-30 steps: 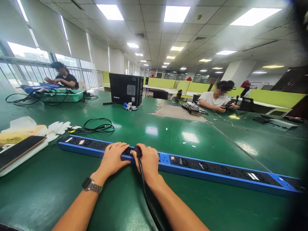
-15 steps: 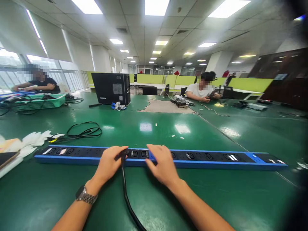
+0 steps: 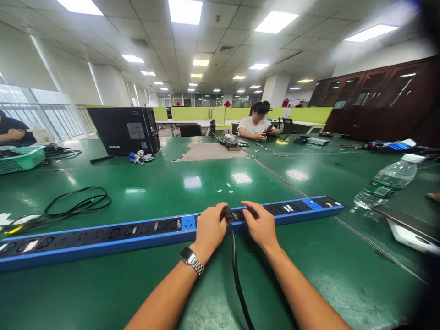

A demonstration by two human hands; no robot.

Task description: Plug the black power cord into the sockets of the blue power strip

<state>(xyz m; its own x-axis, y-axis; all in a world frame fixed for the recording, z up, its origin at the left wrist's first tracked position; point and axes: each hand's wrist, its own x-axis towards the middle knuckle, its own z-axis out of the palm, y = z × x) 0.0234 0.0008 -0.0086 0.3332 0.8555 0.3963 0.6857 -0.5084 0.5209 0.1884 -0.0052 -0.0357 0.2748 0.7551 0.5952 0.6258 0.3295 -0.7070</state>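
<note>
A long blue-and-black power strip (image 3: 144, 233) lies slantwise across the green table, with rows of sockets along its top. My left hand (image 3: 211, 227), wearing a watch (image 3: 191, 260), grips a black plug (image 3: 227, 212) over the strip, to the right of a blue socket (image 3: 188, 222). From the plug a thick black cord (image 3: 235, 266) runs down towards me. Whether the plug sits in a socket is hidden by my fingers. My right hand (image 3: 261, 224) rests at the strip just to the right of the plug, thumb and fingers apart, holding nothing.
A coiled black cable (image 3: 77, 201) lies at left, behind the strip. Farther back stand a black computer case (image 3: 120, 130), gloves (image 3: 140, 157) and a green basket (image 3: 24, 159). A water bottle (image 3: 390, 181) is at right. A person in white (image 3: 254, 124) sits across the table.
Both hands have shifted right along the strip, and the plug has gone from left of the middle blue socket to right of it. The view has turned right, bringing the bottle in.
</note>
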